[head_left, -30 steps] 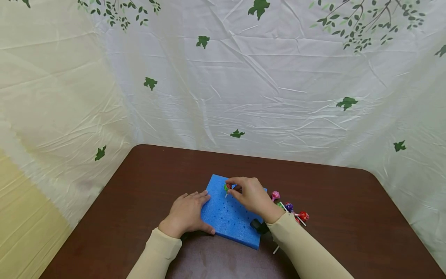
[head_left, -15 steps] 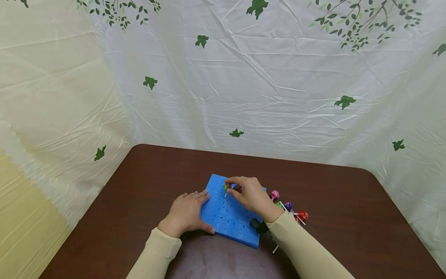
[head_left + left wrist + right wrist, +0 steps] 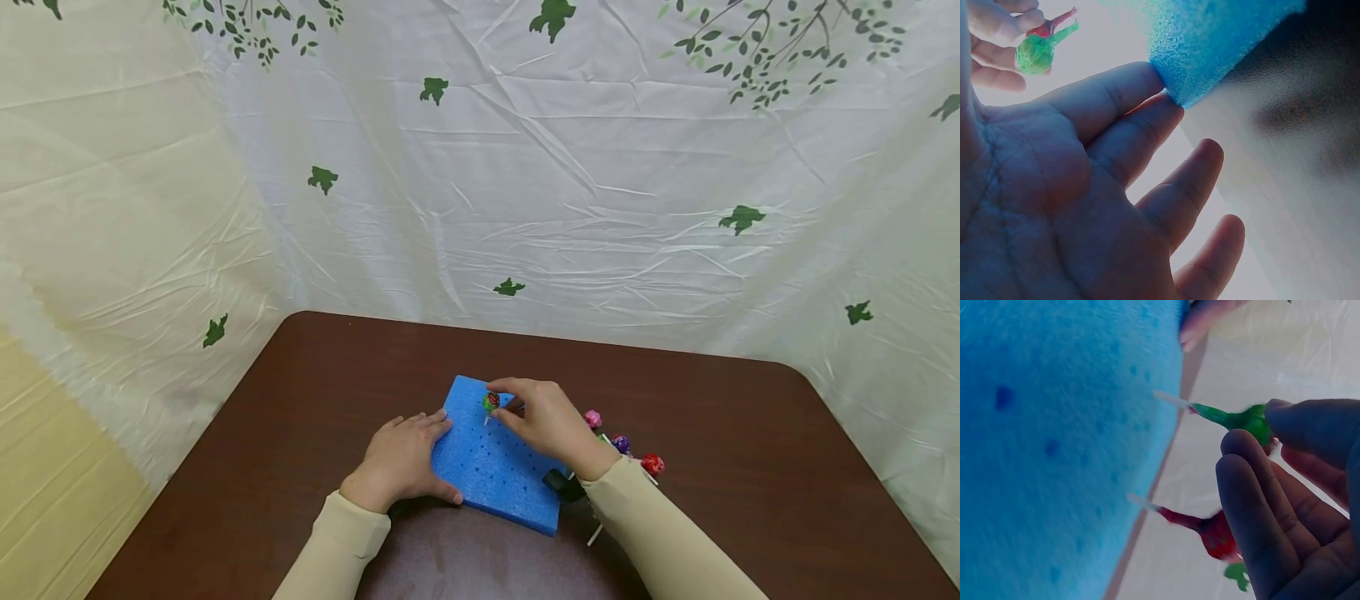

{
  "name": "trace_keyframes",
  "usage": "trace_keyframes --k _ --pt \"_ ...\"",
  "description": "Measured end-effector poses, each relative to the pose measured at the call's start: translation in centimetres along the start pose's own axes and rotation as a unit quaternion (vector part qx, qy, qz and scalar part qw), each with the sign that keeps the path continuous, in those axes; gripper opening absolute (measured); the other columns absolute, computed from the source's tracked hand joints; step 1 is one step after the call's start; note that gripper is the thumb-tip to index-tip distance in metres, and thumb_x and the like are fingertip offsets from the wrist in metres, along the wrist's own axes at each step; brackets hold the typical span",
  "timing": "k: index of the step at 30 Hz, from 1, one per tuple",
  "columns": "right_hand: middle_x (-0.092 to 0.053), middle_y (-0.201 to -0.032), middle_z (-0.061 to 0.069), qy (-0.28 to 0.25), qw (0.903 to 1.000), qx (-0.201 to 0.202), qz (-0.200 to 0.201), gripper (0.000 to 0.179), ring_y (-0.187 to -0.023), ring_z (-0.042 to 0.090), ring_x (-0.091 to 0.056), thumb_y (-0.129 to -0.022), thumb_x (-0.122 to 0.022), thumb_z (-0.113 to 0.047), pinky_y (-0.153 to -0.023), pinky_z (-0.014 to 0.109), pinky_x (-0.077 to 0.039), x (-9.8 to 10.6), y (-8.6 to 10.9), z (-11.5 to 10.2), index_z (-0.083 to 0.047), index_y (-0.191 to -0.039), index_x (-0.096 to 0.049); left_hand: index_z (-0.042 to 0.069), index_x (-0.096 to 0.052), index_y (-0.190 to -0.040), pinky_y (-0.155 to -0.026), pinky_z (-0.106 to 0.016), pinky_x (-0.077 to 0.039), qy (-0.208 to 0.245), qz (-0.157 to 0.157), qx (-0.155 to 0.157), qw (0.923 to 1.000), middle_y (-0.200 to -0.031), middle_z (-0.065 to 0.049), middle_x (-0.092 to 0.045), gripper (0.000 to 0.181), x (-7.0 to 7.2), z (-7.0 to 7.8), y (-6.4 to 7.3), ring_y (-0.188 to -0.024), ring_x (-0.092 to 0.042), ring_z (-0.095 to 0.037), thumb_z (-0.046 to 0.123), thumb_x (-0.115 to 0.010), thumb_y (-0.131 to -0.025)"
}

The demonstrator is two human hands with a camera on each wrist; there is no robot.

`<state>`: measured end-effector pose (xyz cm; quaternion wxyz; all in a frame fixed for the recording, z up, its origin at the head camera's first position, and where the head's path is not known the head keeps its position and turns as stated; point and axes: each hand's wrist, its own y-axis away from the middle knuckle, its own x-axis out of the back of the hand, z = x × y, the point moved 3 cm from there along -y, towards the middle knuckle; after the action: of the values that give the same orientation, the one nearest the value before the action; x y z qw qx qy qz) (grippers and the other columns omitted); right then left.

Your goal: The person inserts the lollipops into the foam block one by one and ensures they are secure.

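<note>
A blue foam board dotted with holes lies on the table, with two lollipops at its far part, one green and one red. Stretched and spread, my left hand steadies the board's left side; index and middle fingertips touch its edge in the left wrist view. My right hand pinches the green lollipop's wrapped head between thumb and fingertips, above the foam. Its white stick points down at the board. In the right wrist view the fingers partly cover the red one's head.
Right of the board lie loose lollipops: a pink one, a purple one and a red-wrapped one. The right forearm partly covers this pile. The dark brown table meets a leaf-print curtain behind it.
My right hand has shifted slightly right, so more of the lollipop heads shows at its fingertips. My left hand and the board stay put.
</note>
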<state>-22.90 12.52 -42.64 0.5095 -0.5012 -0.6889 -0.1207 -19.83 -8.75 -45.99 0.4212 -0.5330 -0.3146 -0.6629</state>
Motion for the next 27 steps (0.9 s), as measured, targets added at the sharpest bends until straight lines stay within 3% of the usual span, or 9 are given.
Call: trace_keyframes --k 6,14,19,27 --pt "-0.071 -0.11 0.007 -0.012 0.9993 0.006 0.035 0.039 -0.086 0.012 -0.07 -0.088 -0.078 -0.01 -0.076 0.037 -0.059 2.8 0.9 0.6 -0.008 -0.125 -0.067 0.009 -0.055 -0.144 -0.11 -0.055 -0.033 0.003 0.003 -0.001 1.0 -0.151 -0.007 -0.046 0.107 0.0 0.0 0.0 -0.138 -0.043 -0.033 0.068 -0.085 -0.06" --pt "-0.072 -0.107 0.007 -0.009 0.9947 -0.048 0.091 0.039 -0.082 0.016 -0.071 -0.09 -0.076 -0.011 -0.068 0.033 -0.059 6.5 3.3 4.5 -0.012 -0.127 -0.066 0.01 -0.054 -0.144 -0.11 -0.055 -0.032 0.003 0.006 0.0 1.0 -0.152 -0.007 -0.046 0.106 -0.2 -0.2 0.0 -0.138 -0.043 -0.032 0.068 -0.085 -0.06" --pt "-0.073 -0.104 0.008 -0.011 0.9903 -0.095 0.101 0.038 -0.083 0.021 -0.071 -0.09 -0.075 -0.01 -0.067 0.034 -0.058 7.1 4.7 7.1 -0.012 -0.127 -0.065 0.011 -0.054 -0.144 -0.11 -0.054 -0.032 0.001 0.005 0.003 1.0 -0.152 -0.006 -0.046 0.107 -0.4 -0.3 -0.1 -0.138 -0.043 -0.032 0.068 -0.085 -0.06" --pt "-0.071 -0.107 0.011 -0.012 0.985 -0.154 0.076 0.039 -0.091 0.027 -0.07 -0.093 -0.073 -0.013 -0.071 0.041 -0.058 6.3 6.6 9.9 -0.006 -0.13 -0.063 0.011 -0.054 -0.145 -0.111 -0.054 -0.032 0.002 0.006 0.003 1.0 -0.152 -0.006 -0.046 0.108 -0.4 -0.2 -0.2 -0.138 -0.042 -0.032 0.07 -0.084 -0.059"
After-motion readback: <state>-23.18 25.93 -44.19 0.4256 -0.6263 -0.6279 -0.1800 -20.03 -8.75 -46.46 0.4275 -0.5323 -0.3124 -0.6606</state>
